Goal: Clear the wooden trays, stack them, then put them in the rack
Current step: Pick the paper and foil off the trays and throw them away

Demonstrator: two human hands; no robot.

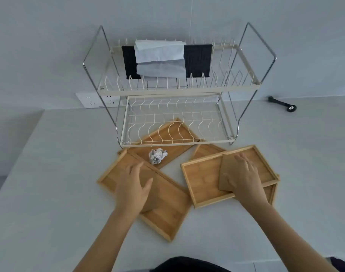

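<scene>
the right hand point(244, 177) lies flat, open, on a brown card point(229, 171); the left hand point(134, 185) likewise, grip on nothing. sliding cards could nudge the overlapping wooden trays point(199, 185) askew.

A white wall socket point(93, 100) was seen at nine o'clock on the wall, and a black tool point(282, 105) was seen at three o'clock on the table point(49, 173).

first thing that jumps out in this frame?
Both hands pressed flat on brown cards lying in wooden trays: the left hand on the left tray, the right hand on the right tray. Behind them, a crumpled paper ball sits in a third tray that slides under the two-tier wire rack, whose top shelf holds dark and pale folded items.
</scene>
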